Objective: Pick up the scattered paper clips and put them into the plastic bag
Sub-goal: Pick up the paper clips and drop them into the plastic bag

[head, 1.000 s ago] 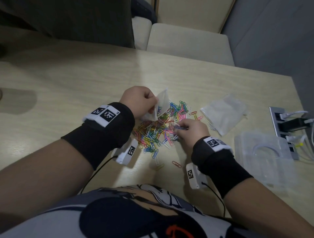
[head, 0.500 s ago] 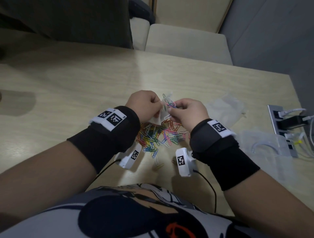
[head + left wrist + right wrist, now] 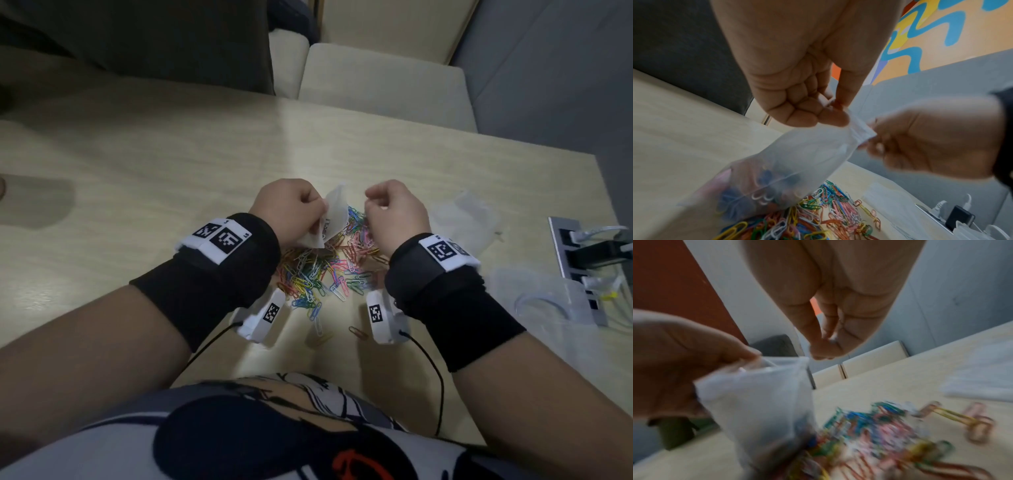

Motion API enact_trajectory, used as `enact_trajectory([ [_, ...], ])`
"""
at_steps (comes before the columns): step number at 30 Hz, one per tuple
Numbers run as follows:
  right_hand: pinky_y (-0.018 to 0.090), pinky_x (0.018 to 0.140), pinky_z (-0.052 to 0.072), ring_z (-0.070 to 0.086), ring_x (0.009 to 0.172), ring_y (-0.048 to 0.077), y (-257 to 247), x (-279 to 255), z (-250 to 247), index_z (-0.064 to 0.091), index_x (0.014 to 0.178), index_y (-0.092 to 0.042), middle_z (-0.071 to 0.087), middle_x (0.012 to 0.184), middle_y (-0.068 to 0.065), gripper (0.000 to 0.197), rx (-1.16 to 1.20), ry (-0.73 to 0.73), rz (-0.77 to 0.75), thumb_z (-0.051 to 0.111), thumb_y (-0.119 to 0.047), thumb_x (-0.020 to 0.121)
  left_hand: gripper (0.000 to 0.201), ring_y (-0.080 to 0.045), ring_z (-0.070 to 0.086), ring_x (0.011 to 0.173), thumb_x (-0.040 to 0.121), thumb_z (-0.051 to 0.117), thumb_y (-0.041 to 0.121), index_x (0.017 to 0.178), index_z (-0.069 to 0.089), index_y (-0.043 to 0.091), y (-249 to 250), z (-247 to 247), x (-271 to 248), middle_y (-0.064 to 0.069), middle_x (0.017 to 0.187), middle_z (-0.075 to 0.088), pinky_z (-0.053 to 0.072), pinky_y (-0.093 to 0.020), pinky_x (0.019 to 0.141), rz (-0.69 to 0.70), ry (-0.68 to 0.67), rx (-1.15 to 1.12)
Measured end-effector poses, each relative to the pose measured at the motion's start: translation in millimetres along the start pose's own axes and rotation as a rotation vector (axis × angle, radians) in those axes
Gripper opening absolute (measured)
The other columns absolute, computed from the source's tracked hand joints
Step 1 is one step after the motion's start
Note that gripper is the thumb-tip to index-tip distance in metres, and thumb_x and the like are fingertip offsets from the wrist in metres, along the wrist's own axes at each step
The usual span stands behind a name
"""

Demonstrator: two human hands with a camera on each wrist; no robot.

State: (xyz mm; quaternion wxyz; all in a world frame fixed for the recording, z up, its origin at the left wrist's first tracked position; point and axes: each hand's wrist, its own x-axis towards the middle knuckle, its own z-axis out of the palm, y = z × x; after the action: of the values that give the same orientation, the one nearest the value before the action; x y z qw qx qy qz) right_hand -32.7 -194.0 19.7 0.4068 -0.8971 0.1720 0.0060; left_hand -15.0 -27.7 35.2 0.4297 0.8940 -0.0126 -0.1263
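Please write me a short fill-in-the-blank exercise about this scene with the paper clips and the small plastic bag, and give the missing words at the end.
1. The plastic bag is held by the person's ____ hand.
2. The pile of paper clips lies on the ____.
3. Through the bag's clear wall, some ____ can already be seen inside.
4. The right hand is raised above the pile, fingers ____.

Missing words: left; table; paper clips; curled

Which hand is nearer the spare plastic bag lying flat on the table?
Right. The right hand is raised beside the spare bag; the left hand, pinching the held bag, is farther off, across the clip pile.
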Motion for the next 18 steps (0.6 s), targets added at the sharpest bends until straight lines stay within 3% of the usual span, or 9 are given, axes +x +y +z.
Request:
enact_trajectory([
  [2,0.027,0.083,0.044,0.06,0.102,0.023,14,5,4,0.057,0.115,-0.02,0.06,0.119,0.006,0.027,-0.272,-0.067,0.031,0.053,-0.022,0.089,0.019,-0.018,0.055,0.062,0.083,0.058,0.02,0.066,0.061,0.011,0,-2,0,0.003,0.061,0.061,0.054,-0.039,0.075,-0.025,0.024,-0.036],
  [4,0.035,0.099,0.039,0.049,0.122,0.03,28,4,13,0.045,0.135,-0.019,0.044,0.139,0.012,0.053,-0.459,-0.222,0.006,0.06,-0.034,0.087,0.018,-0.026,0.059,0.068,0.081,0.056,0.018,0.067,0.06,0.009,0,-3,0,-0.006,0.066,0.065,0.054,-0.043,0.076,-0.033,0.053,-0.064],
  [6,0.043,0.114,0.026,0.028,0.14,0.034,36,-2,23,0.027,0.146,-0.026,0.022,0.155,0.011,0.078,-0.589,-0.39,-0.067,0.064,-0.049,0.082,0.02,-0.031,0.063,0.077,0.082,0.054,0.018,0.071,0.061,0.003,-1,-5,0,-0.012,0.073,0.069,0.053,-0.044,0.078,-0.027,0.071,-0.068],
  [8,0.047,0.116,0.02,0.015,0.143,0.036,41,-8,30,0.021,0.148,-0.032,0.01,0.159,0.004,0.083,-0.695,-0.492,-0.093,0.062,-0.056,0.08,0.021,-0.031,0.064,0.081,0.082,0.053,0.018,0.073,0.062,0.0,-2,-6,1,-0.013,0.075,0.07,0.053,-0.044,0.08,-0.023,0.081,-0.069],
  [10,0.046,0.111,0.026,0.023,0.137,0.038,42,-14,35,0.033,0.143,-0.025,0.021,0.155,0.006,0.069,-0.724,-0.464,-0.127,0.059,-0.05,0.084,0.021,-0.03,0.065,0.08,0.081,0.053,0.018,0.072,0.063,0.001,-3,-6,2,-0.012,0.074,0.07,0.053,-0.045,0.08,-0.023,0.079,-0.079],
  [13,0.042,0.096,0.041,0.043,0.117,0.035,42,-25,41,0.051,0.126,-0.013,0.043,0.132,0.012,0.039,-0.69,-0.342,-0.216,0.053,-0.032,0.092,0.021,-0.031,0.066,0.079,0.079,0.053,0.018,0.071,0.063,0.001,-4,-6,2,-0.011,0.072,0.071,0.054,-0.046,0.08,-0.033,0.072,-0.098],
  [15,0.039,0.087,0.046,0.05,0.106,0.035,45,-31,42,0.055,0.117,-0.01,0.046,0.118,0.013,0.028,-0.653,-0.309,-0.224,0.051,-0.024,0.093,0.021,-0.031,0.066,0.079,0.08,0.053,0.018,0.072,0.063,0.001,-3,-6,2,-0.011,0.072,0.071,0.054,-0.046,0.08,-0.031,0.074,-0.096],
  [18,0.035,0.081,0.045,0.055,0.095,0.034,46,-35,39,0.057,0.112,-0.011,0.047,0.111,0.012,0.022,-0.584,-0.318,-0.16,0.051,-0.019,0.092,0.021,-0.029,0.065,0.079,0.081,0.053,0.018,0.069,0.062,0.003,-3,-4,2,-0.007,0.068,0.068,0.054,-0.044,0.079,-0.025,0.066,-0.08],
])
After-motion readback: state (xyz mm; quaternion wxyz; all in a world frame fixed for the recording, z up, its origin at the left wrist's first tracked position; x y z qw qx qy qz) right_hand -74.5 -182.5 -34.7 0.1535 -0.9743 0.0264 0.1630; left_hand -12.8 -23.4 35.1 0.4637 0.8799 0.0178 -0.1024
